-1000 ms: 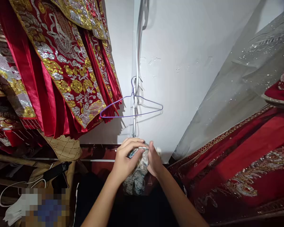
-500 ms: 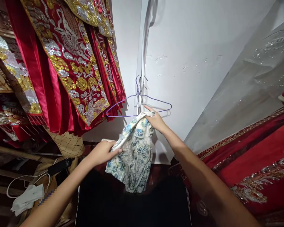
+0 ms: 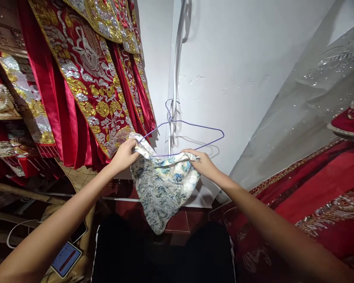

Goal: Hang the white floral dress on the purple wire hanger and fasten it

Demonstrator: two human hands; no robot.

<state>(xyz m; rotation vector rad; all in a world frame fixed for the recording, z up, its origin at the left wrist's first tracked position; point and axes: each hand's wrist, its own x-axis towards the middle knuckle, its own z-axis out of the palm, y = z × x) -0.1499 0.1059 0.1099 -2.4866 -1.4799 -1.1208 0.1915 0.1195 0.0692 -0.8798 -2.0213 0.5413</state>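
A purple wire hanger (image 3: 199,125) hangs by its hook from a white strip on the wall. Below it, a white garment with a blue and yellow floral print (image 3: 165,192) is stretched between both hands. My left hand (image 3: 126,154) grips the garment's upper left edge, which is drawn over the hanger's left end. My right hand (image 3: 203,163) pinches the upper edge on the other side, just under the hanger's bottom bar. The hanger's right end is bare. Fabric hides the hanger's left tip.
Red pleated costumes with gold and silver sequins (image 3: 103,94) hang at the left. Red beaded fabric (image 3: 321,188) and clear plastic sheeting (image 3: 301,86) are on the right. A lit phone (image 3: 66,258) lies on a wooden seat at lower left.
My left hand has risen, bringing the garment's edge over the hanger's left end. My right hand has shifted slightly right and down, and the cloth is spread wider. The hanger has tilted.
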